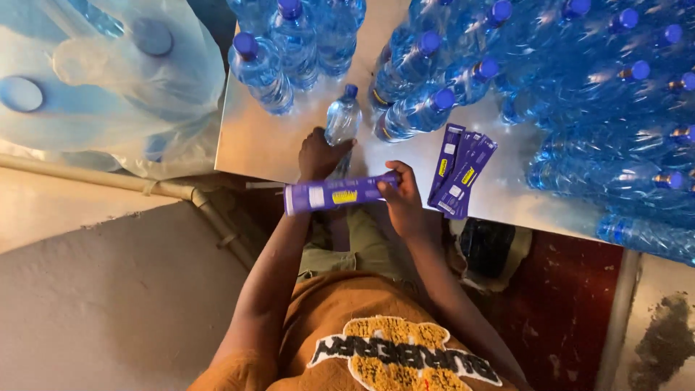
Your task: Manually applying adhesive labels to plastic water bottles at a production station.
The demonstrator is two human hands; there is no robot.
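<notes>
Shirt [362, 340]: an orange-brown shirt with a printed front is filling the bottom of the view, nearest the camera.
Trousers [355, 246]: olive-green trousers are showing between the forearms, just below the surface edge.
Right hand [402, 201]: its grip is pinching together on the right end of the purple label strip, thumb over the top.
Purple label strip [340, 193]: it is lying almost level across the near edge of the surface, with a white patch and a yellow patch on its face; its left end is sticking out free, past the left wrist.
Left hand [318, 154]: its grip is clamping around the lower half of the small water bottle, fingers curled over it; the strip is passing just in front of this hand.
Small water bottle [342, 122]: clear with a blue cap, it is lying on the surface with the cap pointing away from the person, bare of any label.
Surface [260, 141]: a shiny metal sheet is carrying everything here.
Spare labels [458, 172]: a fanned stack of purple strips is resting just right of the right hand, near the edge.
Loose bottles [427, 94]: many blue-capped bottles are lying heaped across the right and far side.
Wrapped pack [94, 80]: bottles in clear plastic film are sitting off the far left.
</notes>
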